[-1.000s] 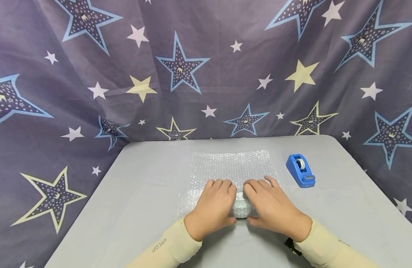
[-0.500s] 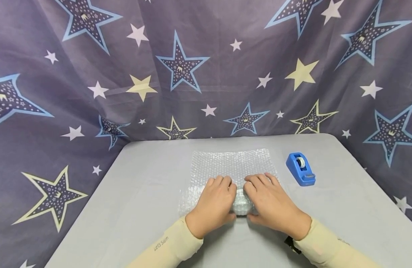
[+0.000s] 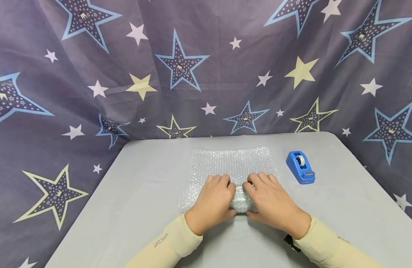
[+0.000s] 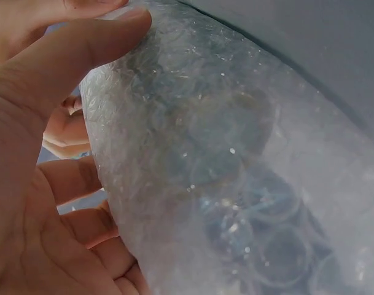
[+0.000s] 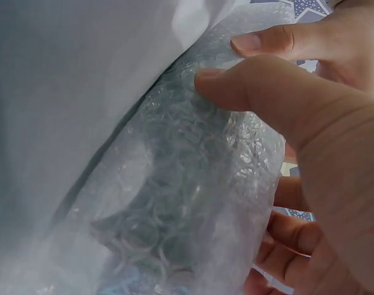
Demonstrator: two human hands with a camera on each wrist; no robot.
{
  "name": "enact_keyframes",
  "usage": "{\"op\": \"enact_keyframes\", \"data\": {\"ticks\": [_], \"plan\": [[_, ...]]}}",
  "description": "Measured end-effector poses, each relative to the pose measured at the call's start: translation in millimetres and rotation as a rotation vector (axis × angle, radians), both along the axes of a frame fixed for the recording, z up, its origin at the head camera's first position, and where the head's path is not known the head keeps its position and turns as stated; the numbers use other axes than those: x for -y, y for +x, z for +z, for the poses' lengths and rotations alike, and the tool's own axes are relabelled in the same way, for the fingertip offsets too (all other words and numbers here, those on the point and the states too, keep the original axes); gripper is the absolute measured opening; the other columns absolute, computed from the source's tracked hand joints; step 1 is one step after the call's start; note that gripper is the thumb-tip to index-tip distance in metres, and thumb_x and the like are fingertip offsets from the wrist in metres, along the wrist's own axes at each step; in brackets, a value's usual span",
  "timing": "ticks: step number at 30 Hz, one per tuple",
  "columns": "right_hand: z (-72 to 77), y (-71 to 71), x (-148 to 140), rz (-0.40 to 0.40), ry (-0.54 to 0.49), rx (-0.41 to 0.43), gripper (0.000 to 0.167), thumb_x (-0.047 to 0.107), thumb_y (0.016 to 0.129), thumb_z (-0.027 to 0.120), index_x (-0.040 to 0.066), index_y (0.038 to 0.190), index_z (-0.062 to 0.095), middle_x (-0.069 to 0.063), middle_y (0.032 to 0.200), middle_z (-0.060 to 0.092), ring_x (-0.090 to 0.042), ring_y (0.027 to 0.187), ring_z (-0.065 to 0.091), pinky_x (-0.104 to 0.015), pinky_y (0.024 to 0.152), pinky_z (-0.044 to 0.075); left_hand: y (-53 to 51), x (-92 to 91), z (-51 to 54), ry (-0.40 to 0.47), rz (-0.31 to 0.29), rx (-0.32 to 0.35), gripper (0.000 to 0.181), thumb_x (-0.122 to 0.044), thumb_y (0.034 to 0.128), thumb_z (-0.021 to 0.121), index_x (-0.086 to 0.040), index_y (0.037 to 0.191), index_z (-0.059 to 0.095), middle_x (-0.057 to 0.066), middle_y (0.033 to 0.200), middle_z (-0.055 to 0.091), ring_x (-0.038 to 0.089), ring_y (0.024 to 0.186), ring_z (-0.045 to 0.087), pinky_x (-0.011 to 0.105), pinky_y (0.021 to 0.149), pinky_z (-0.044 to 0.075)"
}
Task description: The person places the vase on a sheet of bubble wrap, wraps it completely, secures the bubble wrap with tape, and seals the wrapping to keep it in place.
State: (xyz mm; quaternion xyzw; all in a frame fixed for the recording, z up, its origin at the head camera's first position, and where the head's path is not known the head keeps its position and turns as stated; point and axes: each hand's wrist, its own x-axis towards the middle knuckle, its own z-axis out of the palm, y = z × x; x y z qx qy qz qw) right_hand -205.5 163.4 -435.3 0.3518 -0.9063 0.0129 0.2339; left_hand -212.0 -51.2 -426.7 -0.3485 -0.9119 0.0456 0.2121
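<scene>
A sheet of clear bubble wrap (image 3: 231,162) lies on the table, its near end rolled into a thick bundle (image 3: 241,201). The left hand (image 3: 214,203) grips the bundle's left part, thumb on the near side and fingers curled over the far side. On its right part the right hand (image 3: 273,203) holds it the same way. In the left wrist view the bundle (image 4: 205,141) shows layered bubbles, with the left thumb pressed on it. The right wrist view shows the right thumb on the wrap (image 5: 180,172). What lies inside the layers cannot be made out.
A blue tape dispenser (image 3: 300,168) with a roll of tape stands on the grey table (image 3: 142,178), right of the wrap. Behind the table hangs a dark curtain (image 3: 219,82) with stars.
Both hands and the bundle have shifted very slightly up in the head view, as have the table and dispenser. The right fingers now lie closer together on the bundle.
</scene>
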Motion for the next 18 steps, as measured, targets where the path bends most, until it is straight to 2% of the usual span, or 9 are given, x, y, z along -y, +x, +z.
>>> {"op": "enact_keyframes", "data": {"ticks": [8,13,18], "plan": [[-1.2,0.9,1.9,0.001,0.008,-0.028,0.074,0.049,0.06,0.091,0.007,0.115,0.064,-0.004,0.105,0.056,-0.027,0.093,0.053,-0.04,0.076,0.037,-1.3,0.3,-0.8,0.005,-0.005,-0.067,0.062,-0.054,0.059,0.092,-0.012,0.098,0.069,-0.001,0.084,0.06,0.017,0.069,0.057,0.032,0.064,0.037],[-3.6,1.1,3.1,-0.001,0.011,-0.036,0.073,0.046,0.061,0.091,0.006,0.115,0.063,-0.005,0.105,0.056,-0.027,0.094,0.053,-0.04,0.075,0.037,-1.3,-0.1,-2.0,0.012,-0.009,-0.07,0.064,-0.051,0.0576,0.093,-0.012,0.101,0.067,-0.002,0.087,0.064,0.018,0.071,0.062,0.032,0.064,0.039],[-5.2,1.9,3.5,-0.012,0.017,-0.026,0.075,0.044,0.06,0.091,0.005,0.117,0.063,-0.006,0.107,0.057,-0.027,0.095,0.052,-0.04,0.075,0.037,-0.1,-0.2,-2.5,0.014,-0.014,-0.07,0.058,-0.049,0.0606,0.09,-0.013,0.101,0.069,-0.001,0.089,0.064,0.019,0.074,0.062,0.034,0.066,0.042]]}}
